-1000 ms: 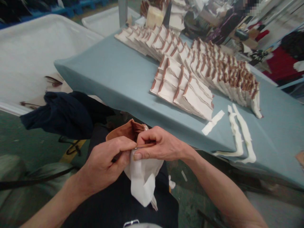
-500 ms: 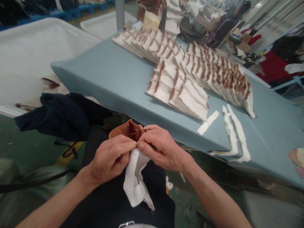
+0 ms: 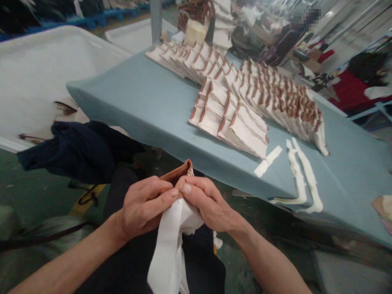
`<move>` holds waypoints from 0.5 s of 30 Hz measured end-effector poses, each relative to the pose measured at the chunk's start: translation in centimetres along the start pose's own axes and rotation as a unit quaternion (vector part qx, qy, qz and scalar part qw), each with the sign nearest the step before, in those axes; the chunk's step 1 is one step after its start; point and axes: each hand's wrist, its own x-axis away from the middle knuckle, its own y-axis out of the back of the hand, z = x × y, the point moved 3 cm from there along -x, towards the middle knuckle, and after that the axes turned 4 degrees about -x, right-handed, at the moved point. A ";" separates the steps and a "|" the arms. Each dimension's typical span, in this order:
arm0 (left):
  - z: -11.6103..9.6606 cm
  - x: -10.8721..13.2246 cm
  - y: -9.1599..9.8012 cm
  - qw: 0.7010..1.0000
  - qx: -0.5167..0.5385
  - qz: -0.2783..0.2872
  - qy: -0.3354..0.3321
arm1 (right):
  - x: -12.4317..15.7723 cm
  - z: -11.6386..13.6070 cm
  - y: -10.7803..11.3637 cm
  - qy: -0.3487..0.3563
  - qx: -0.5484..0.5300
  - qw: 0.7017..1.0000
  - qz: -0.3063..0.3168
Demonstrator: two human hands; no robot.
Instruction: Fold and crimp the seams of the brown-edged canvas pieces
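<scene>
Above my lap, my left hand (image 3: 147,204) and my right hand (image 3: 208,200) pinch the same piece, a brown leather-like piece (image 3: 179,171) with white lining fabric (image 3: 168,245). The thumbs and fingertips of both hands meet at the seam where brown joins white. A folded brown edge sticks up beyond my fingers. Below them the white fabric hangs in loose folds over my dark trousers. My palms and curled fingers hide part of the brown side. On the table ahead lies a small stack of similar white pieces with brown edges (image 3: 228,118).
The blue-covered table (image 3: 122,106) runs across in front. Long overlapping rows of white-and-brown pieces (image 3: 275,90) lie on it, with a short white strip (image 3: 268,161) and two wavy strips (image 3: 301,179) at right. A white bin (image 3: 61,61) and dark blue cloth (image 3: 79,147) are at left.
The piece has turned in my hands: its brown edge now points up to the right, and the white fabric hangs lower and further left. My fingers have shifted along the seam.
</scene>
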 end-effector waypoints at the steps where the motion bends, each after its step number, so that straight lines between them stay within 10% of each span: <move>1: -0.1 0.0 -0.3 0.999 -0.022 -0.021 -0.045 | -0.2 -0.4 0.0 -0.006 -0.032 0.999 -0.008; 5: -0.8 -0.2 -1.1 0.986 -0.057 -0.044 -0.150 | -0.5 -1.2 0.4 -0.026 -0.093 0.995 -0.008; 15: -2.2 -1.7 1.1 0.997 0.002 0.066 -0.033 | 0.8 2.6 1.9 -0.030 0.061 0.997 0.044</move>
